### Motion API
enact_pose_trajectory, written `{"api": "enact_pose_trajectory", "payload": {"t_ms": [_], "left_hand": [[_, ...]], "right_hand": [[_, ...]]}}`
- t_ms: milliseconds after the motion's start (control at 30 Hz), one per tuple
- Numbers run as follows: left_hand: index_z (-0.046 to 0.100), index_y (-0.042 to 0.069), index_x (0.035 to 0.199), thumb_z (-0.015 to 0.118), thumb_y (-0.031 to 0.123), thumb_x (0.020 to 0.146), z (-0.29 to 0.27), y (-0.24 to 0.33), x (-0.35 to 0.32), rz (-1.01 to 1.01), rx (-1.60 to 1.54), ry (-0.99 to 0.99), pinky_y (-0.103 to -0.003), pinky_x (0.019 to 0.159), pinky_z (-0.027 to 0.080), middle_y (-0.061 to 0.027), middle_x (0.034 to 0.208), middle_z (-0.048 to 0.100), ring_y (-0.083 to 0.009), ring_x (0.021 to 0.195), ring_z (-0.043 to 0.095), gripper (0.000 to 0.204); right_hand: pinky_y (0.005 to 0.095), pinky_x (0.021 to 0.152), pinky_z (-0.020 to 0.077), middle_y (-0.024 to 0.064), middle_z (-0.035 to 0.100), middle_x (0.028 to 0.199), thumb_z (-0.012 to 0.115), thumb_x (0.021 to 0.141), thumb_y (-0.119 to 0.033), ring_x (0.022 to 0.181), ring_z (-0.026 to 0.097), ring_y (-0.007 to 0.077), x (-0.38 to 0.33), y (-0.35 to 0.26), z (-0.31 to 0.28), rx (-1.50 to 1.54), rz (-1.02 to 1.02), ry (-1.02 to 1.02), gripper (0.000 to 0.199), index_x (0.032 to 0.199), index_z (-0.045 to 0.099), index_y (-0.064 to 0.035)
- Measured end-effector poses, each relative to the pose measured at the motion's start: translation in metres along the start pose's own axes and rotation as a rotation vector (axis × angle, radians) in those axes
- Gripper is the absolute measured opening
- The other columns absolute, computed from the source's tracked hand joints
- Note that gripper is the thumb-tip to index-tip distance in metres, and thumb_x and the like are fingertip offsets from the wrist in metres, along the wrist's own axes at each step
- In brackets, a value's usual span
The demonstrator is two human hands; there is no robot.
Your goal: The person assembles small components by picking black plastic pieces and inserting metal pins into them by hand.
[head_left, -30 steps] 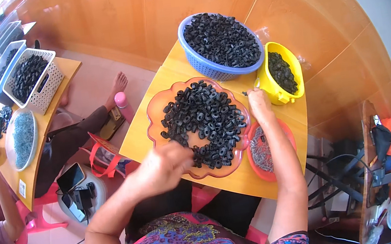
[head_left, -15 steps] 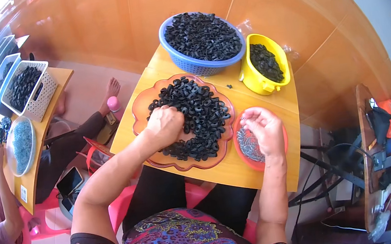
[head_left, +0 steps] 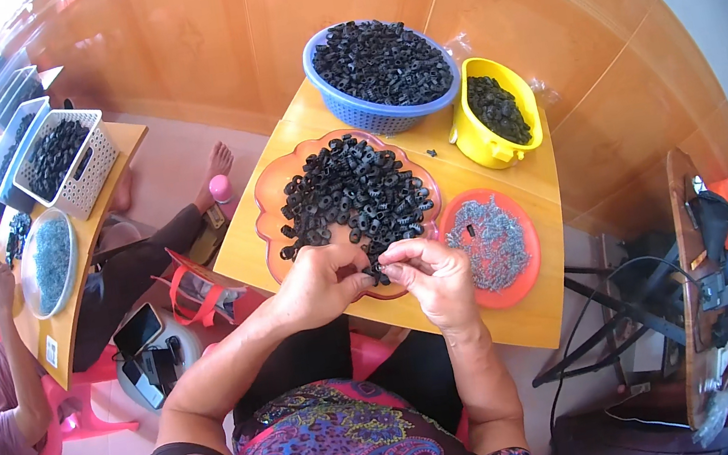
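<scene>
Both your hands meet over the near rim of the scalloped orange plastic tray [head_left: 272, 205]: your left hand [head_left: 320, 282] and right hand [head_left: 431, 274] pinch one small black rubber ring [head_left: 377, 272] between their fingertips. Beside your right hand lies the round red plate of small grey metal parts [head_left: 527, 274].

Both hands, left [head_left: 320, 282] and right [head_left: 431, 276], have met (over one black ring [head_left: 377, 272]).

Bare tabletop [head_left: 526, 321] before hands, blue basket [head_left: 367, 113], yellow tub [head_left: 482, 141] crowding behind
</scene>
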State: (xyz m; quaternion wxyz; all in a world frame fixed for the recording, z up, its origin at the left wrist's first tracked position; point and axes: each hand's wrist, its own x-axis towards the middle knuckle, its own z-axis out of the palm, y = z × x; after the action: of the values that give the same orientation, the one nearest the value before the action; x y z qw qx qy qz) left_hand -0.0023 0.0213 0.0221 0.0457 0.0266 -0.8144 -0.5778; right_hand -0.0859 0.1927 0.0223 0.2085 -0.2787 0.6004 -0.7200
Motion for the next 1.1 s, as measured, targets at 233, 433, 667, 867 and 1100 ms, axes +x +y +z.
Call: {"api": "enact_pose_trajectory", "payload": {"t_ms": [233, 433, 667, 867, 1100], "left_hand": [[0.063, -0.002, 0.089, 0.069, 0.005, 0.079, 0.005, 0.000, -0.013, 0.075, 0.055, 0.085, -0.030, 0.059, 0.048, -0.0096, 0.073, 0.061, -0.0156, 0.068, 0.061, 0.013], [0.061, -0.001, 0.087, 0.068, 0.001, 0.076, 0.016, -0.012, -0.025, 0.327, 0.071, 0.182, -0.036, 0.060, 0.050, -0.0154, 0.077, 0.061, -0.0323, 0.070, 0.063, 0.013], [0.059, -0.003, 0.089, 0.064, -0.005, 0.077, 0.018, -0.015, -0.032, 0.414, -0.046, 0.127, -0.035, 0.068, 0.052, -0.0149, 0.086, 0.062, -0.0307, 0.077, 0.064, 0.013], [0.059, -0.003, 0.091, 0.064, -0.004, 0.080, 0.015, -0.022, -0.038, 0.436, -0.157, 0.096, -0.034, 0.071, 0.052, -0.0150, 0.090, 0.062, -0.0283, 0.080, 0.064, 0.012], [0.061, -0.002, 0.094, 0.064, -0.002, 0.081, 0.028, -0.033, -0.052, 0.305, -0.367, -0.045, -0.029, 0.064, 0.049, -0.0097, 0.086, 0.061, -0.0200, 0.077, 0.062, 0.013]], "right_hand": [[0.0227, 0.071, 0.0511, 0.0048, 0.066, 0.088, 0.065, 0.082, 0.006, 0.080, 0.062, 0.0102, -0.007, -0.008, 0.006, -0.126, 0.015, -0.071, 0.013, 0.094, 0.065, 0.0019], [0.0245, 0.078, 0.0514, 0.0062, 0.064, 0.093, 0.065, 0.080, 0.008, 0.084, 0.062, 0.0117, -0.012, -0.013, 0.007, -0.304, 0.056, -0.146, 0.019, 0.098, 0.062, 0.0034], [0.0235, 0.079, 0.0499, 0.0044, 0.060, 0.092, 0.066, 0.082, 0.005, 0.088, 0.059, 0.0099, -0.009, -0.016, -0.001, -0.221, 0.238, -0.344, 0.018, 0.100, 0.062, 0.0034], [0.0225, 0.071, 0.0491, 0.0038, 0.061, 0.088, 0.068, 0.084, -0.005, 0.081, 0.060, 0.0096, 0.004, -0.021, -0.014, -0.456, 0.080, -0.241, 0.017, 0.098, 0.063, 0.0032], [0.0278, 0.059, 0.0475, 0.0102, 0.062, 0.078, 0.069, 0.080, -0.006, 0.065, 0.060, 0.0164, 0.034, -0.019, 0.017, -0.856, -0.035, -0.207, 0.014, 0.091, 0.065, 0.0006]]}}
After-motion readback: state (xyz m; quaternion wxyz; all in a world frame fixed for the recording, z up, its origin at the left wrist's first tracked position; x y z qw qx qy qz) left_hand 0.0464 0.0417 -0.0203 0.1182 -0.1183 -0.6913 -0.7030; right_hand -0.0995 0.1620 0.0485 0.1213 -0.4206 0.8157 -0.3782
